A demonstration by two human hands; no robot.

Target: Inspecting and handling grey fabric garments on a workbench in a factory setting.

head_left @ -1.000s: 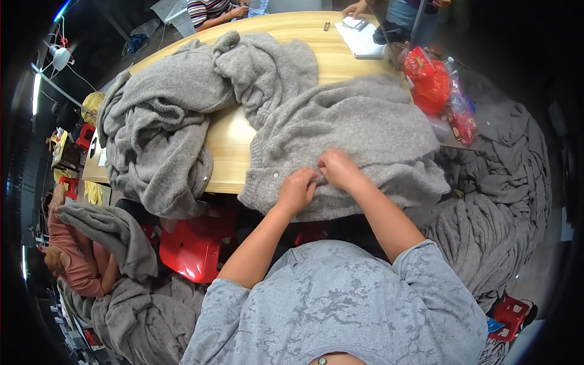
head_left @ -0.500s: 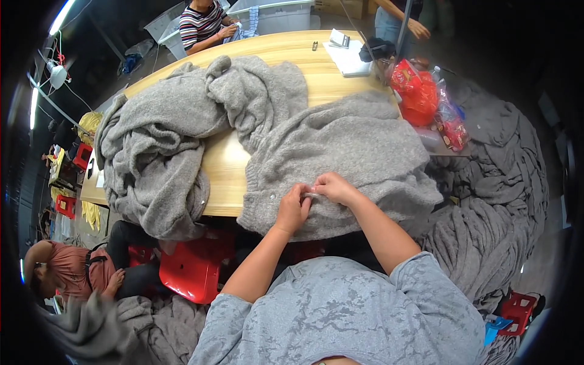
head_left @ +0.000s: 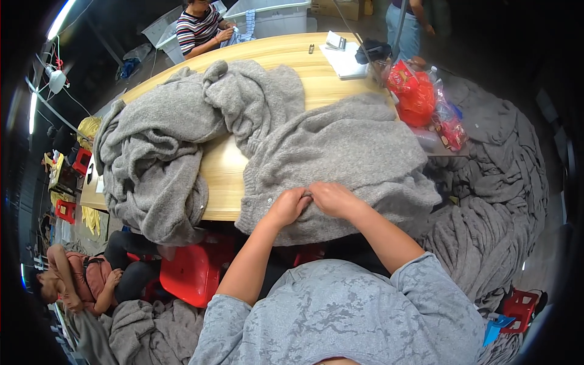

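Note:
A grey knit cardigan (head_left: 347,146) lies spread on the near right part of the wooden table, its lower edge hanging over the front. My left hand (head_left: 288,207) is closed on the cardigan's near edge, thumb and fingers pinching the knit. Right beside it, touching or nearly so, my right hand (head_left: 334,199) is closed on the same edge with its knuckles up. The fingertips of both hands are partly hidden, so anything small between them does not show. Left of my left hand, a small shiny button (head_left: 270,200) sits near the ribbed hem.
More grey knitwear (head_left: 152,128) is heaped on the table's left (head_left: 222,182). Red plastic bags (head_left: 413,97), a paper pad (head_left: 345,61) and a calculator (head_left: 335,41) lie farther right. Grey garments (head_left: 486,237) pile up at my right. One person sits opposite, another at lower left beside a red stool (head_left: 191,274).
My right hand has turned over, knuckles up, and closed in on the edge beside my left. At lower left a person's blurred grey cloth has come down; the standing person at the back has shifted.

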